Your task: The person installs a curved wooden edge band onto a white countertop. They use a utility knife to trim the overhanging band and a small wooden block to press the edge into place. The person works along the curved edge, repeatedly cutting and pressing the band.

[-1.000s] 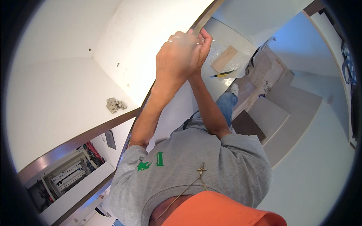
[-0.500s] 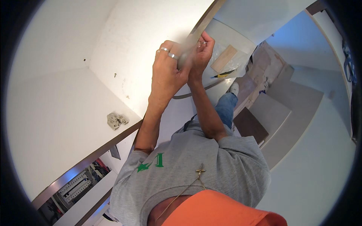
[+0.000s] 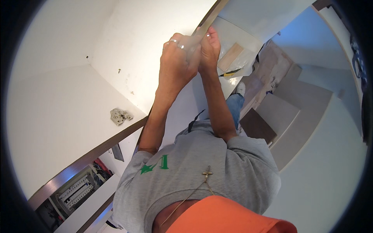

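Note:
My left hand, with rings on its fingers, is closed at the near end of a narrow brown-beige edge strip. A hazy patch blurs its fingertips, so what it pinches cannot be made out. Close against it on the right, my right hand has its fingers curled at the same strip, along the front edge of a white cabinet panel. Both forearms reach up and away from my body. To the left, a pair of metal cabinet hinges lies on the white shelf.
Beyond my right hand lie a small wooden board on clear plastic and a yellow-and-black cutter. At lower left, an electrical breaker panel sits below the shelf. Brown and grey boards stand at right. A screw juts from the cabinet's wall.
Both hands have moved slightly up and away along the edge. A dark curved band that hung under my hands no longer shows there.

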`<action>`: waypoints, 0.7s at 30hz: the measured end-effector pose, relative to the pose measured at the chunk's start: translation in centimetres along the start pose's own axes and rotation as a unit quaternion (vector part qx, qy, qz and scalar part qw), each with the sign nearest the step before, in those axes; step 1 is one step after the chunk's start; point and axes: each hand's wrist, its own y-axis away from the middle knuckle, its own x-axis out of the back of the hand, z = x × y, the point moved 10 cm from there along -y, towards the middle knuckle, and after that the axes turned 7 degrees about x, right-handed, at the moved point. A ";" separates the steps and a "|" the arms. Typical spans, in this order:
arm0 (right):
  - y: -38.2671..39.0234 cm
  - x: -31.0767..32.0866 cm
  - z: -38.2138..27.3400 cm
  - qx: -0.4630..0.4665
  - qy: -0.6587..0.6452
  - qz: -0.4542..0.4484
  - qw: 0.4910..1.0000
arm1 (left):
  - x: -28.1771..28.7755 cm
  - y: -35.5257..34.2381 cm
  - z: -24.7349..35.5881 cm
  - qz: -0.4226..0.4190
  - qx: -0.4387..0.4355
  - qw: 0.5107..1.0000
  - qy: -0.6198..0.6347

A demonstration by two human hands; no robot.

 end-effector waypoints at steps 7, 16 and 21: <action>-0.4 -0.2 1.7 -0.110 -0.094 -0.072 0.987 | 0.2 -0.4 0.6 0.009 -0.001 1.000 0.012; -1.5 0.1 1.2 -0.068 -0.048 -0.080 0.993 | 0.1 -0.2 -0.2 0.000 0.055 0.998 -0.016; -1.5 0.1 1.6 -0.057 -0.046 -0.074 0.995 | 0.1 0.0 -0.7 -0.009 0.062 0.998 -0.007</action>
